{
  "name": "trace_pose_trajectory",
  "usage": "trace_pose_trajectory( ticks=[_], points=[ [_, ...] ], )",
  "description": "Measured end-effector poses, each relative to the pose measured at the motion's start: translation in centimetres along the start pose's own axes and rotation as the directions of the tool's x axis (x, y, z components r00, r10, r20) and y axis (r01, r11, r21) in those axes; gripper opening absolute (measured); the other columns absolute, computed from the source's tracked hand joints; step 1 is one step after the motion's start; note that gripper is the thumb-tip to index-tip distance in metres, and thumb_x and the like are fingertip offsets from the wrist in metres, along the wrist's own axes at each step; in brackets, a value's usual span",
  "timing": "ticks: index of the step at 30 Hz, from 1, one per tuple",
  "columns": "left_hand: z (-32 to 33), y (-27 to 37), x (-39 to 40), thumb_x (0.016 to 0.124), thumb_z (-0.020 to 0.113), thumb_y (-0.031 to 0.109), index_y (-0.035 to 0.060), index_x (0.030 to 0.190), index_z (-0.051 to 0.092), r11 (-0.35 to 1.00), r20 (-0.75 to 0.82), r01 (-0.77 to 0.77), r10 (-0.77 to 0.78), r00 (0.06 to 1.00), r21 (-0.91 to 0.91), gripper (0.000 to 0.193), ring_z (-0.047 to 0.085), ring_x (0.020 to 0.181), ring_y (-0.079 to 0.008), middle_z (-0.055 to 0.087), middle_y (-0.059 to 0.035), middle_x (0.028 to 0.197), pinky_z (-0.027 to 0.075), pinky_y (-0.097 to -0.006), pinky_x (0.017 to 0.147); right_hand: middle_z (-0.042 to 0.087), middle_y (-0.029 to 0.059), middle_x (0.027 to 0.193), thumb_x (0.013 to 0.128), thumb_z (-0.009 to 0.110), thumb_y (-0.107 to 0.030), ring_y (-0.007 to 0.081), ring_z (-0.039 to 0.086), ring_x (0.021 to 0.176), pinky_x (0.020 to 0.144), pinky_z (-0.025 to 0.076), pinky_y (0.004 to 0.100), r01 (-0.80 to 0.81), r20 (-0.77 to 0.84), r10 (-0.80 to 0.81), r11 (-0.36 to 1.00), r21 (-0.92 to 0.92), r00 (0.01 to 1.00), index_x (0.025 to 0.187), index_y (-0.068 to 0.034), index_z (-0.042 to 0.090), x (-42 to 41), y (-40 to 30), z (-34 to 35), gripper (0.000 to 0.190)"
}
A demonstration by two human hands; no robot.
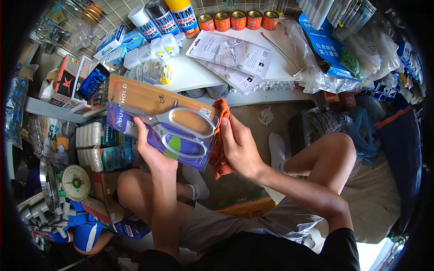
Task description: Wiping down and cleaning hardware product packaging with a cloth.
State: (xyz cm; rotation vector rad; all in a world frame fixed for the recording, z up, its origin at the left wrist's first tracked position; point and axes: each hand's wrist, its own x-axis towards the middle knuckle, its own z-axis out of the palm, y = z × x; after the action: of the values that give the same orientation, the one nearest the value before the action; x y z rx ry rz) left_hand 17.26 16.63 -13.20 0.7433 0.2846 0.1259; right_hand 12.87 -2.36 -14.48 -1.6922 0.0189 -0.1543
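Observation:
A blister pack of scissors (184,142) with grey handles on an orange and purple card is held tilted above my lap. My left hand (154,152) supports it from below, thumb on its front near the blades. In my right hand (239,145) an orange cloth (218,166) is bunched against the pack's right edge. The fingers of my right hand are partly hidden behind the cloth. Beyond the pack, two more scissor packs (234,54) lie overlapping on a white shelf (284,56), one jutting over its front edge.
Spray cans (183,17) and small red tins (238,21) line the shelf's back. Clear plastic boxes (154,69) stand left, near a phone (93,81) leaning on cartons. A dial scale (76,183) is at lower left. Plastic bags (369,54) crowd the right. Another person's leg (88,237) shows lower left.

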Motion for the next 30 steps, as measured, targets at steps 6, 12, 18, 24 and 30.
trace_pose_trajectory(
  ticks=[6, 12, 18, 24, 30],
  points=[
    [-0.8, 2.2, -0.2, 0.109, 0.053, 0.039, 0.0066, 0.148, 0.048, 0.995, 0.167, -0.086, 0.092, 0.982, -0.04, 0.052, 0.057, 0.13, -0.0256, 0.058, -0.0091, 0.143, 0.044, -0.0449, 0.111, 0.065, 0.0109, 0.089, 0.112, 0.041, -0.034, 0.0204, 0.063, 0.08, 0.077, 0.054, 0.037, -0.261, -0.141, 0.357, 0.855, 0.448, 0.924, 0.108, 0.001, 0.058, 2.9, 0.3, -3.2, 0.04],
    [-0.5, 2.4, -0.4, 0.108, 0.054, 0.038, 0.0052, 0.149, 0.047, 0.988, 0.143, -0.14, 0.13, 0.981, 0.065, 0.053, 0.054, 0.133, -0.0251, 0.056, -0.0095, 0.147, 0.041, -0.0449, 0.114, 0.067, 0.0162, 0.107, 0.111, 0.044, -0.031, 0.0239, 0.07, 0.089, 0.083, 0.059, 0.0383, -0.313, -0.118, 0.42, 0.81, 0.495, 0.9, 0.134, 0.001, 0.049, 5.4, 0.0, -5.7, 0.04],
    [0.7, 0.5, -2.3, 0.096, 0.072, 0.006, -0.0031, 0.139, 0.053, 0.771, 0.435, -0.372, 0.138, 0.89, 0.516, 0.047, 0.061, 0.118, -0.0184, 0.063, -0.0109, 0.131, 0.049, -0.0352, 0.101, 0.062, 0.0192, 0.122, 0.095, 0.046, 0.006, 0.0354, 0.069, 0.091, 0.08, 0.057, 0.044, 0.413, -0.009, -0.456, 0.814, -0.408, 0.89, 0.148, -0.01, 0.048, 5.7, -4.7, -7.6, 0.055],
    [1.5, -0.9, -3.3, 0.094, 0.077, 0.012, -0.0027, 0.112, 0.07, 0.658, 0.496, -0.321, -0.092, 0.863, 0.682, 0.024, 0.067, 0.09, -0.0117, 0.074, -0.0054, 0.102, 0.053, -0.0289, 0.081, 0.052, 0.0161, 0.134, 0.084, 0.063, 0.006, 0.0366, 0.07, 0.105, 0.076, 0.063, 0.0452, 0.524, 0.2, -0.495, 0.702, -0.482, 0.846, 0.145, -0.018, 0.053, 4.1, -7.9, -6.9, 0.066],
    [1.5, -1.5, -3.3, 0.093, 0.078, 0.014, -0.0028, 0.11, 0.071, 0.64, 0.511, -0.344, -0.089, 0.855, 0.687, 0.025, 0.068, 0.087, -0.0112, 0.075, -0.0059, 0.099, 0.054, -0.0283, 0.078, 0.057, 0.0145, 0.129, 0.085, 0.055, 0.012, 0.03, 0.071, 0.088, 0.073, 0.06, 0.0404, 0.53, 0.254, -0.467, 0.703, -0.475, 0.847, 0.132, -0.008, 0.064, 3.9, -8.0, -7.5, 0.052]
  ],
)
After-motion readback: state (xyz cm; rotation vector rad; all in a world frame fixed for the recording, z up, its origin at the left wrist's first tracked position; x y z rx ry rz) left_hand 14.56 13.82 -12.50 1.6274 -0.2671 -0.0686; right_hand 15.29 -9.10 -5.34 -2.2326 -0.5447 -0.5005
